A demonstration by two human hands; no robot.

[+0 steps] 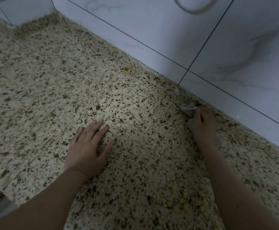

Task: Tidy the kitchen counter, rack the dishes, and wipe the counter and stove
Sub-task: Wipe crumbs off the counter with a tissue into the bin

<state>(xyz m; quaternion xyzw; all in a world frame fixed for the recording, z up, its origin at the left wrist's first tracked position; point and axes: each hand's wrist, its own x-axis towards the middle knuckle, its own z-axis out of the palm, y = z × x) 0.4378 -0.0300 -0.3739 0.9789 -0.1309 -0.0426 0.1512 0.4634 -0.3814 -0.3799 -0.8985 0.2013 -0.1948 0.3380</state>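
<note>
From the head view, the left hand (87, 145) lies flat on the speckled granite desk (44, 83), palm down, fingers straight and slightly spread, holding nothing. The right hand (203, 125) reaches further out, close to the foot of the tiled wall (234, 52), and presses a small grey cloth (189, 111) against the desk; the cloth bunches out beyond the fingertips and along the hand's thumb side, and the fingers lie over it, though how tightly they curl round it is hard to tell through the blur. Well beyond the left hand's fingertips a small yellow scrap (126, 68) sits on the desk near the wall. Yellowish crumbs (188, 200) lie scattered just beside the right forearm, nearer the person than the right hand.
</note>
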